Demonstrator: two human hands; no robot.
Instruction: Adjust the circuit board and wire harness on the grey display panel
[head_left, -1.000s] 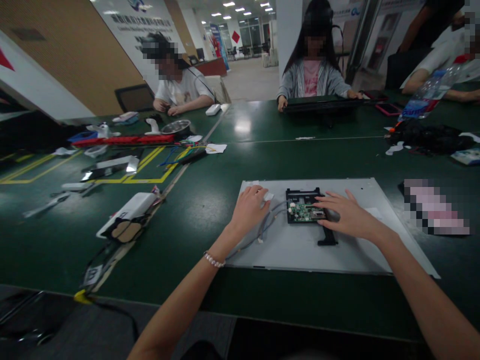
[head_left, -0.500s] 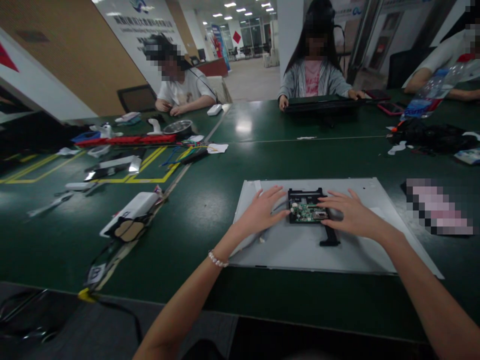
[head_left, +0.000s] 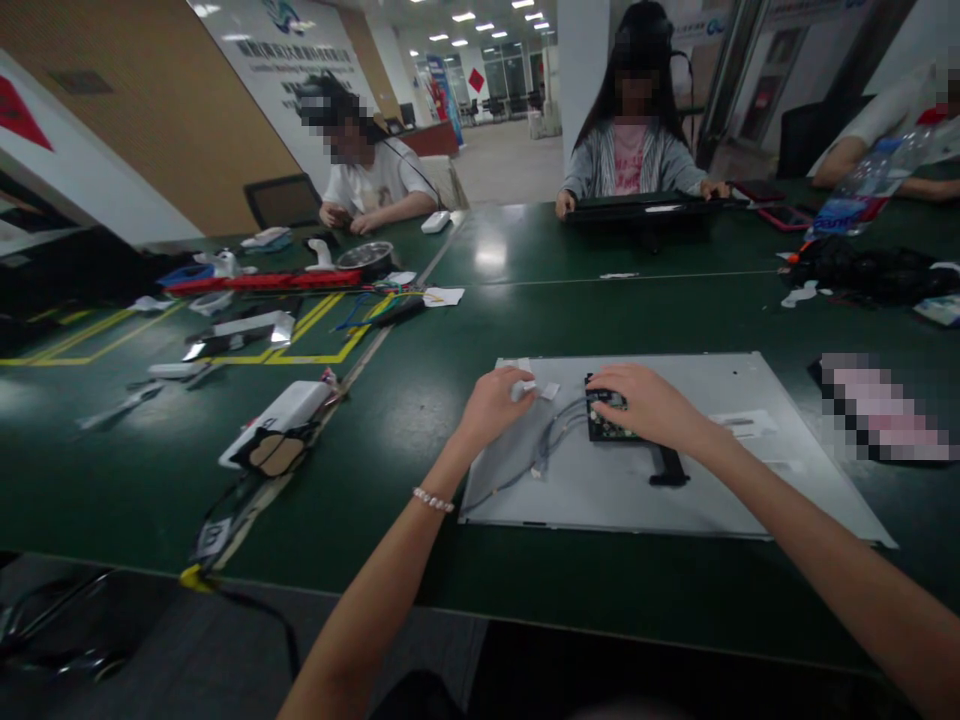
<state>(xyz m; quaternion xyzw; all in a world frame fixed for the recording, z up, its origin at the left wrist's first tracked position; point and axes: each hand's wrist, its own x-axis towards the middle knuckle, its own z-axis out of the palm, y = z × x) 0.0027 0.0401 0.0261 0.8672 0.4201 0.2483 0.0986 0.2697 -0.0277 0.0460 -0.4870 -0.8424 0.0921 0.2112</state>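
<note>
A grey metal panel (head_left: 615,490) lies flat on the green table in front of me. On it sits a small black module with a green circuit board (head_left: 609,428). My right hand (head_left: 646,405) rests over that module, fingers curled on its top left part and hiding most of it. My left hand (head_left: 495,400) is at the panel's upper left corner, fingers pinched on a small white tape piece (head_left: 525,388). Grey cables (head_left: 551,440) run from the module toward the panel's left edge. A black bracket (head_left: 669,468) sticks out below the module.
A white device with black cables (head_left: 279,428) lies left of the panel. Tools, a metal bowl (head_left: 364,257) and red strips (head_left: 262,282) clutter the far left. Other people sit across the table. A black heap (head_left: 862,272) and a bottle (head_left: 862,185) are at the right.
My left hand drew back from the module to the panel's upper left corner and pinched the tape. My right hand slid left over the module, fingers now curled.
</note>
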